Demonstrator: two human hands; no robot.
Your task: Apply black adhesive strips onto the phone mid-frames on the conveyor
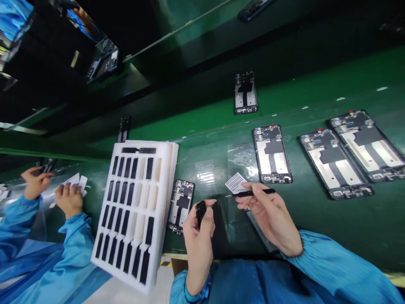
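My left hand is closed around a small black part, pinched between thumb and fingers. To its right, my right hand grips black tweezers, tips pointing left toward the left hand. A white sheet with rows of black dots shows at the right fingertips; whether they touch it I cannot tell. Close by on the left lies an opened phone with its inner parts bare. Another dark flat thing is partly hidden below my right hand.
A white foam tray with rows of black parts stands left, overhanging the bench edge. Opened phones and a phone farther back lie on the green bench. A co-worker's hands work at far left.
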